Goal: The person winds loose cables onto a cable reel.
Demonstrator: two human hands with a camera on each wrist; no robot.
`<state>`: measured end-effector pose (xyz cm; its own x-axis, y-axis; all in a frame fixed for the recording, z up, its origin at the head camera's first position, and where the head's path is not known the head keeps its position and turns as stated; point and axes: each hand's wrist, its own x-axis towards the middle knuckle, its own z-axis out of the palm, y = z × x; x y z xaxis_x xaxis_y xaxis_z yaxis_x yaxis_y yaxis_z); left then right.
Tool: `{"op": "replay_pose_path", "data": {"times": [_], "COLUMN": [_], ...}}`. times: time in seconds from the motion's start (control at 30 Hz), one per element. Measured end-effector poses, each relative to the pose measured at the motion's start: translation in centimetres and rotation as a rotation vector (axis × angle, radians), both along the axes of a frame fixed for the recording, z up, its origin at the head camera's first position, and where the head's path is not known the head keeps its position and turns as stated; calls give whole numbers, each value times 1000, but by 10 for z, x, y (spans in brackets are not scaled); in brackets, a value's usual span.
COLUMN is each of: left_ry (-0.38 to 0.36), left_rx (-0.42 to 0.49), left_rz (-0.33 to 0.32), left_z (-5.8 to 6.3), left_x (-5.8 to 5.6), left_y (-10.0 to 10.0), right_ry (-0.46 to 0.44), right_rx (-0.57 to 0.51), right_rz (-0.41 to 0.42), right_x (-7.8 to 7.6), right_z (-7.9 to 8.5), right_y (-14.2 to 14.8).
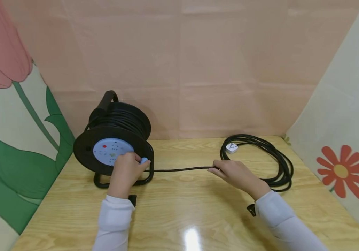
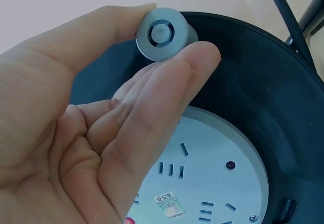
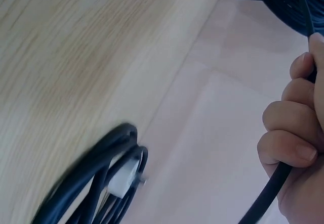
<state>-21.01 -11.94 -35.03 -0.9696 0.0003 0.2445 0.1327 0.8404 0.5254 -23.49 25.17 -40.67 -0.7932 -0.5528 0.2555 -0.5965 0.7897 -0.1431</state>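
A black cable reel (image 1: pixel 83 150) with a pale blue socket face (image 1: pixel 99 148) stands upright on its tube frame at the left. My left hand (image 1: pixel 125 170) pinches the round winding knob (image 2: pixel 162 34) near the reel's rim, between thumb and fingers. From the reel a black cable (image 1: pixel 182 169) runs right, nearly straight, just above the table. My right hand (image 1: pixel 239 176) grips this cable, its fingers curled round it in the right wrist view. Behind that hand lies a loose coil of cable (image 1: pixel 273 149), with a white plug (image 1: pixel 231 147) inside its left edge.
Under everything is a wood-grain table (image 1: pixel 173 198). A pink sheet (image 1: pixel 182 69) hangs behind it, and printed flower panels (image 1: pixel 340 170) flank both sides. The reel's carrying handle (image 1: pixel 105 101) rises at the back left.
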Motion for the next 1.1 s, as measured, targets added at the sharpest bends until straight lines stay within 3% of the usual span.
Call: {"op": "replay_pose_path", "data": {"times": [0.23,0.5,0.6,0.9,1.1], "left_ry": [3,-16,-29,-84,-144], "left_rx": [2,7,10,24,36], "left_rz": [6,-9,-10,-2,-4], "left_z": [0,-1,-1,-3,-6], "left_x": [-1,-4,-4,-3,-4], "left_y": [1,2,1,-2,-4], "right_ry": [73,359,416,389,337], "right_rx": [13,38,31,15,-41], "right_rz": [-74,-117,-148,-181,-301], "right_x": [3,7,9,1,-1], "right_z": [-2,0,6,6,11], "right_y": [46,120,140,158,180]}}
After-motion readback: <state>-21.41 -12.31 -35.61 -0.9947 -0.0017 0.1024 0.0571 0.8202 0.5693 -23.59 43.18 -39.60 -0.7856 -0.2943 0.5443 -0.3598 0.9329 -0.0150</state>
